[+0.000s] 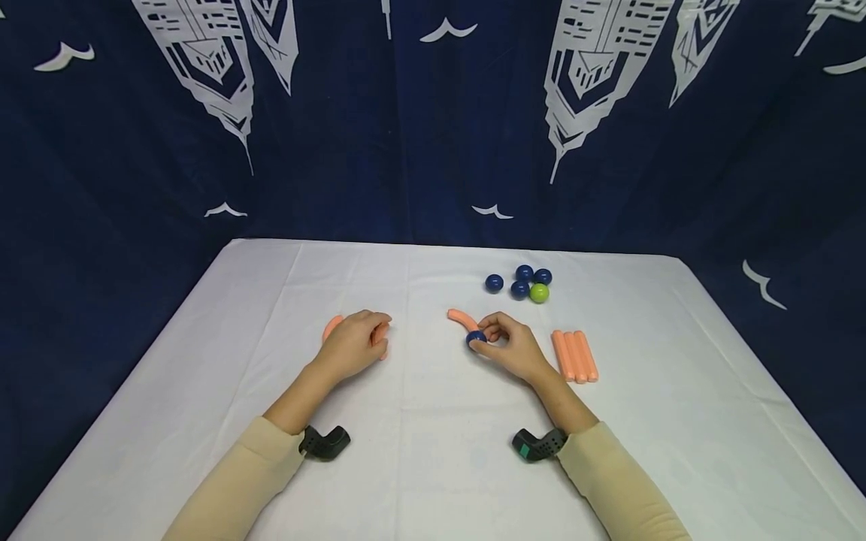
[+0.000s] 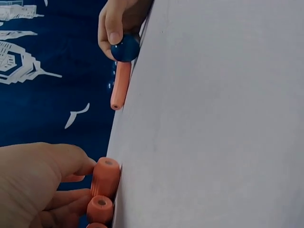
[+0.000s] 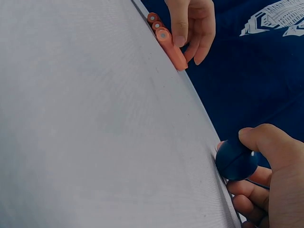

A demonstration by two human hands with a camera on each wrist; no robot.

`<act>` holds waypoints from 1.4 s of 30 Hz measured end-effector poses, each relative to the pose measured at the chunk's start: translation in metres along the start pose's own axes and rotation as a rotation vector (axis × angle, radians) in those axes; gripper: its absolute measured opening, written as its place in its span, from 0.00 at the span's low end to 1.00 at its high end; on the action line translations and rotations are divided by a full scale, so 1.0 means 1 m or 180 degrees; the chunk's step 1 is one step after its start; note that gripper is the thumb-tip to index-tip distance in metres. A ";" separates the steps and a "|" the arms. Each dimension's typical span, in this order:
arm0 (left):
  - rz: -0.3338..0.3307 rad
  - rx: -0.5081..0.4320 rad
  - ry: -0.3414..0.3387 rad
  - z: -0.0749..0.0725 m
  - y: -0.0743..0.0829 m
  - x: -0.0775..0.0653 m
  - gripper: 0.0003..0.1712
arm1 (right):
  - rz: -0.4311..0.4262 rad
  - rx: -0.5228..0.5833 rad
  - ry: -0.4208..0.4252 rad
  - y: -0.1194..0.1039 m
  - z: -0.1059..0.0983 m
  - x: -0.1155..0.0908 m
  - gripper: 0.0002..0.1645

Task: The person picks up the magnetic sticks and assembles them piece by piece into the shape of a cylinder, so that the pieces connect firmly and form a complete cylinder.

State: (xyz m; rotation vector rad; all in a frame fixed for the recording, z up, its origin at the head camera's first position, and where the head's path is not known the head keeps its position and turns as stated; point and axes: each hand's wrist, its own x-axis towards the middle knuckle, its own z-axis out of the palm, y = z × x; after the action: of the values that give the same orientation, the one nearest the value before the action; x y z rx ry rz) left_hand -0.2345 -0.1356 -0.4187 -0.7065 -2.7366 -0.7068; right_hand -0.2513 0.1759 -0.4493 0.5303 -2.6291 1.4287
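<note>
My left hand [image 1: 352, 347] is over several orange toy rods, left of the table's middle. Its thumb and fingers pinch a short straight orange rod [image 2: 105, 179], whose end has a small grey disc. Other orange rods [image 2: 99, 210] lie close beside it, partly hidden under the hand; one rod's end [image 1: 331, 326] sticks out on the left. My right hand [image 1: 513, 350] pinches a glossy dark blue ball [image 3: 235, 160] between thumb and fingers. A curved orange rod [image 1: 460, 318] meets that ball and points away to the far left.
Behind the right hand is a group of several blue balls [image 1: 494, 283] with one green ball [image 1: 539, 293]. Three straight orange rods [image 1: 575, 356] lie side by side right of that hand. A white cloth [image 1: 399, 466] covers the table; a dark blue printed curtain [image 1: 406, 135] hangs behind.
</note>
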 end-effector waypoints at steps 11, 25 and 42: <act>-0.0508 0.0205 -0.0379 0.006 0.009 0.017 0.19 | -0.0002 0.0053 0.0006 0.001 -0.001 0.000 0.18; -0.0732 -0.0145 0.0245 0.007 0.017 0.019 0.09 | -0.0016 0.0074 -0.0027 -0.003 -0.002 0.000 0.18; -0.1336 -0.1780 -0.0140 0.014 0.035 0.028 0.14 | 0.0024 0.0063 -0.0017 -0.003 -0.002 -0.001 0.18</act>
State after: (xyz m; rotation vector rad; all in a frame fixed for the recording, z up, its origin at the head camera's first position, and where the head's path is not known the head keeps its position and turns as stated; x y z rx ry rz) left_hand -0.2420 -0.0907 -0.4073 -0.2265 -2.7606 -1.6007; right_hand -0.2498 0.1762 -0.4466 0.5276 -2.6264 1.4588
